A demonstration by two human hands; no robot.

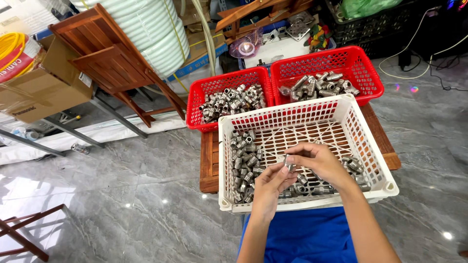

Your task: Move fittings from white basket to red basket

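Metal fitting (290, 164): small, silvery, held betw. both hands over white basket (385, 181). Left hand (271, 184) pinches it from below w/ fingertips; right hand (319, 160) grips it from above, fingers curled. More loose fittings (243, 160) lie in basket, mostly along left side and near edge. Basket sits on wooden bench (209, 160). Two red baskets (363, 73), just beyond, touching side by side, also hold metal fittings. Blue cloth (302, 236) below forearms.

Single head view, looking steeply down, close over white basket (341, 112)
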